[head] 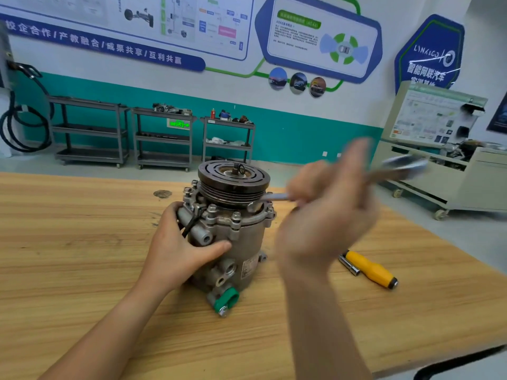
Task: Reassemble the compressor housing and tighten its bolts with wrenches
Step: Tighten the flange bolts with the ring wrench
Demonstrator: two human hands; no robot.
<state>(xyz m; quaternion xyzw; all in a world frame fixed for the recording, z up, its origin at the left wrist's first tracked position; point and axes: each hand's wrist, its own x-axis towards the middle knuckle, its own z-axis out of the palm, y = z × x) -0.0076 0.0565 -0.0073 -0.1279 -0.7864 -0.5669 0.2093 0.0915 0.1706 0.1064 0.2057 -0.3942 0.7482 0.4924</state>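
The left hand [178,242] grips the compressor [247,242] on its left side. The fingers wrap behind it and the thumb lies across the front of the body. The right hand [326,212] is blurred by motion. Its fingers look curled round the handle of a wrench [275,197], but the exact grip is not clear. The near end of the wrench reaches under the pulley [233,176], at the right side of the ring of bolts [236,216]. Whether it sits fully on a bolt head I cannot tell.

The compressor stands upright in the middle of the wooden table [82,242], pulley on top.

I judge that the step is tightening. To do it well, the left hand should hold the body firmly so it does not turn. The wrench should be seated square before each pull, and the bolts tightened crosswise, a little each.

A yellow-handled driver [370,267] lies on the table to the right, apart from the compressor.
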